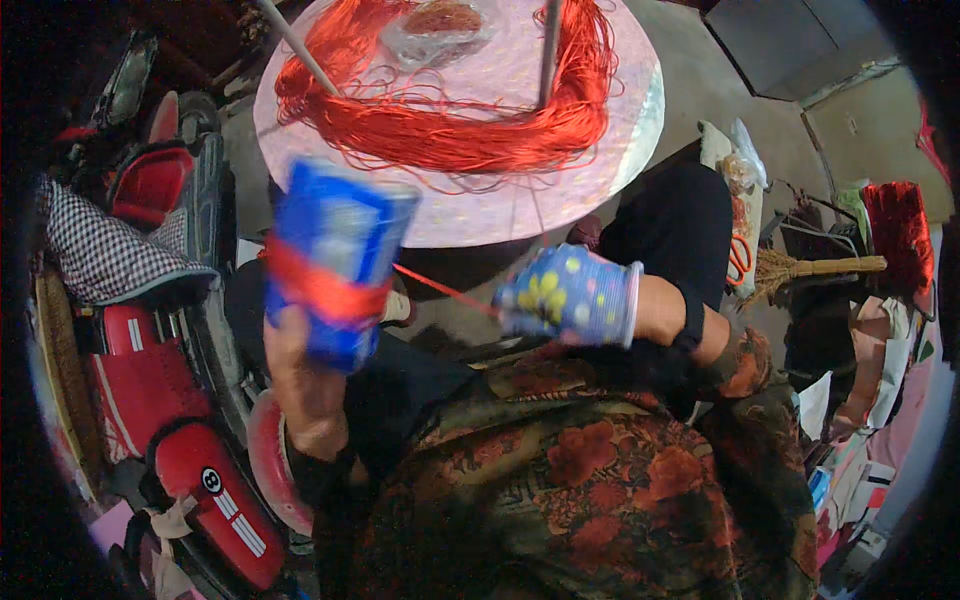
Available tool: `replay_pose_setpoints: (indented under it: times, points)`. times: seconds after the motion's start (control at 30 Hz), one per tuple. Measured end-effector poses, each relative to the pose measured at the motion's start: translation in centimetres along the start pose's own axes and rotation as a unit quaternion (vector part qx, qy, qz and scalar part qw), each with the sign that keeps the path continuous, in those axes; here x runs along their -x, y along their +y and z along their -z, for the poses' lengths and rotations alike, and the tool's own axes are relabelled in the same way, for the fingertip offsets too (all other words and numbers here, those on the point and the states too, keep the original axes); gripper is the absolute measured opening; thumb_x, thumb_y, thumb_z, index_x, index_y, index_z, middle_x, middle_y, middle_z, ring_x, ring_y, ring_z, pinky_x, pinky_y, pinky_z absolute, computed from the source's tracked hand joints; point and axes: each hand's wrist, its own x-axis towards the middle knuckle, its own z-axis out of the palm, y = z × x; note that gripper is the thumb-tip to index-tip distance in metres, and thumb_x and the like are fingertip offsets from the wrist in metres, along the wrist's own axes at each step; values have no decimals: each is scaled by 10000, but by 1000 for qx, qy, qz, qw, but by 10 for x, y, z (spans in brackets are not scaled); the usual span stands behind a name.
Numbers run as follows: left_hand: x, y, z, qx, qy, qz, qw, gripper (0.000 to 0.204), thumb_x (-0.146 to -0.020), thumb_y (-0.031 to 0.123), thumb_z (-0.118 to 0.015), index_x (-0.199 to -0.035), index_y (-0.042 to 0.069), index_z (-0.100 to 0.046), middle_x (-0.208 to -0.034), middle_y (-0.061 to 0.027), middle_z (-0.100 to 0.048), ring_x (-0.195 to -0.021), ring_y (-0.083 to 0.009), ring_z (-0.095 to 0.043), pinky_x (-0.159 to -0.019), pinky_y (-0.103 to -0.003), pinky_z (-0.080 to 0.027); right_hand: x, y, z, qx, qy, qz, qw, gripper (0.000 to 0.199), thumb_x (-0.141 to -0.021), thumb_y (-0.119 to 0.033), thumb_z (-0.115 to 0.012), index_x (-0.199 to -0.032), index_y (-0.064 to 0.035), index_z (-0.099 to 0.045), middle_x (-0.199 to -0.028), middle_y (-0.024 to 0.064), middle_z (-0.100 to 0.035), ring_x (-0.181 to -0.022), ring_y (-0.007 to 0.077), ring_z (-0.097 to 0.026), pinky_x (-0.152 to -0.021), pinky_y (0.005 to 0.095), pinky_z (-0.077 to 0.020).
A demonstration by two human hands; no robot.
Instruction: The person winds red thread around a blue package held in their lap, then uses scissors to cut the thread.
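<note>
Pink tbl (465, 217), LH (292, 350) w/ blue box (335, 200), RH (562, 297) w/ cord (440, 284)

This looks like a home garage or storeroom used as a workspace: a red scooter (215, 500) stands at the left, a broom (825, 264) lies amid clutter (882, 380) at the right, and red cord (470, 140) covers a round table (480, 215).

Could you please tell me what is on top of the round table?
Red cord, two rods and a clear plastic bag show on the round table; the tabletop beneath the cord is hidden.
</note>
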Motion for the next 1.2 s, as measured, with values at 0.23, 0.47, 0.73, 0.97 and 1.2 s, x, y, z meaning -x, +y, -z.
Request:
replay_pose_setpoints:
  times: [0.23,0.47,0.73,0.97,1.2]
  points:
    - [3,10,-20,-299,-308,212,878,564,-642,167,-825,-1129,21,-581,-979,-59,-615,-891,-137,-591,-810,-298,-491,-36,-21,45,-101,-37,28,994,192,-858,-243,-676,-911,-59,-668,-798,61,-679,-703,235,-652,-635,334,-509]
    - [-35,4,37,175,-547,160,803,453,-796,258,-714,-1146,15,-560,-1037,-102,-649,-840,-165,-628,-766,-305,-510,-20,22,22,-271,41,-41,961,251,-922,-304,-613,-927,-57,-655,-797,49,-665,-724,124,-604,-653,304,-485]
    - [-7,7,-15,-354,-88,5,931,512,-755,229,-745,-1181,19,-554,-990,-61,-599,-883,-155,-584,-820,-317,-487,-18,-42,28,2,-1,53,999,159,-888,-257,-619,-879,-102,-652,-717,135,-632,-674,337,-636,-591,413,-513]
    - [-3,14,-1,-225,-444,0,867,666,-580,342,-872,-1086,-1,-608,-967,-80,-657,-863,-186,-636,-805,-332,-512,-31,23,27,-249,106,-98,958,238,-893,-286,-651,-965,-60,-673,-835,91,-694,-761,168,-666,-688,310,-518]
    - [-4,7,-16,-145,-4,-11,989,449,-805,216,-695,-1174,10,-544,-1016,-82,-632,-861,-204,-629,-793,-350,-517,-9,-15,-2,15,-24,47,999,93,-813,-193,-650,-869,-120,-639,-788,111,-648,-755,322,-646,-648,389,-519]
